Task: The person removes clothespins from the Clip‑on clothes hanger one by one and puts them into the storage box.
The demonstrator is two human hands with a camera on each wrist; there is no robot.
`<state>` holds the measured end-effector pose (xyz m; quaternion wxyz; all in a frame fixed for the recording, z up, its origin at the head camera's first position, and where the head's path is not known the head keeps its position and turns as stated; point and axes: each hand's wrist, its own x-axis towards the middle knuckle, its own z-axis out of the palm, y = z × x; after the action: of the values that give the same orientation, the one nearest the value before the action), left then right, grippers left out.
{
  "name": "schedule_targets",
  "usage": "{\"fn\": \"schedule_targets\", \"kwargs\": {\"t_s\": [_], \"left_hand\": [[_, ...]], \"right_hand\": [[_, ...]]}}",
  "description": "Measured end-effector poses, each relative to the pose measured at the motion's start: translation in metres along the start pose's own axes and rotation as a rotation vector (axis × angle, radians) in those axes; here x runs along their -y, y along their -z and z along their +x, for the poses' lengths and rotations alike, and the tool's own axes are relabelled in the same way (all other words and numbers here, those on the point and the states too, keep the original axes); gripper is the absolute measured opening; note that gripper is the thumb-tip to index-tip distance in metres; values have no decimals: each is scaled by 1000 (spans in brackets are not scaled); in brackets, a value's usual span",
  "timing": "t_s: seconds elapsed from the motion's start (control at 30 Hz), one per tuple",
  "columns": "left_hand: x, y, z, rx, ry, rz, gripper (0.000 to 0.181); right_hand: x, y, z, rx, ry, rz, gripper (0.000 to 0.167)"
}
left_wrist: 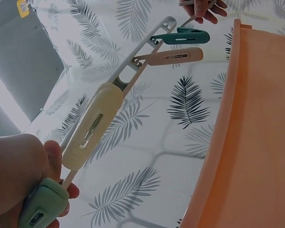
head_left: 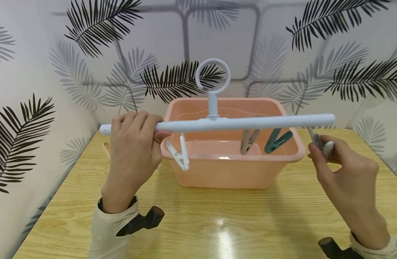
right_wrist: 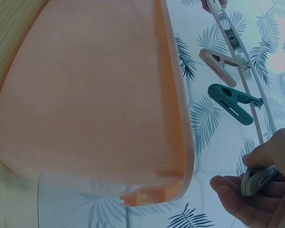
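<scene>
wrapped round the bar of a white hanger (head_left: 243, 123) near its left end, the left hand (head_left: 132, 138) shows its back, fingers curled over the top; its forearm rises from below. the right hand (head_left: 350, 163) pinches a grey clip (right_wrist: 256, 181) between thumb and fingers, under the bar's right end, its forearm slanting up and leftward from the lower right corner. whether this clip is fastened to the bar, i cannot tell.

the hanger is nearly level, right end slightly higher, hook (head_left: 213, 104) upward, above a pink tub (head_left: 224, 174) on a wooden table (head_left: 192, 226). from the bar hang a white clip (head_left: 183, 153) beside the left hand, and, right of the middle, a beige clip (head_left: 248, 144) and a green clip (head_left: 277, 142). the left wrist view shows a mint clip (left_wrist: 43, 203) by the left fingers.
</scene>
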<state>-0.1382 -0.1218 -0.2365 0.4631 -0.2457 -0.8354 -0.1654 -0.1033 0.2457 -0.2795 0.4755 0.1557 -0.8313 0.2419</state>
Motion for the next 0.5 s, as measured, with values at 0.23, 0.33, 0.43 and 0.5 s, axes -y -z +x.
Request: {"fn": "schedule_targets", "kwargs": {"t_s": [0.23, 0.33, 0.43, 0.5], "left_hand": [[1, 2, -1, 9, -4, -9, 25], [2, 3, -2, 12, -7, -5, 25], [2, 4, -2, 15, -16, 2, 26], [2, 5, -2, 22, -24, 9, 27]], "right_hand": [[-4, 2, 1, 20, 8, 5, 29], [-6, 3, 3, 40, 16, -5, 28], [-6, 4, 5, 55, 16, -12, 24], [-5, 5, 6, 77, 13, -27, 23]]}}
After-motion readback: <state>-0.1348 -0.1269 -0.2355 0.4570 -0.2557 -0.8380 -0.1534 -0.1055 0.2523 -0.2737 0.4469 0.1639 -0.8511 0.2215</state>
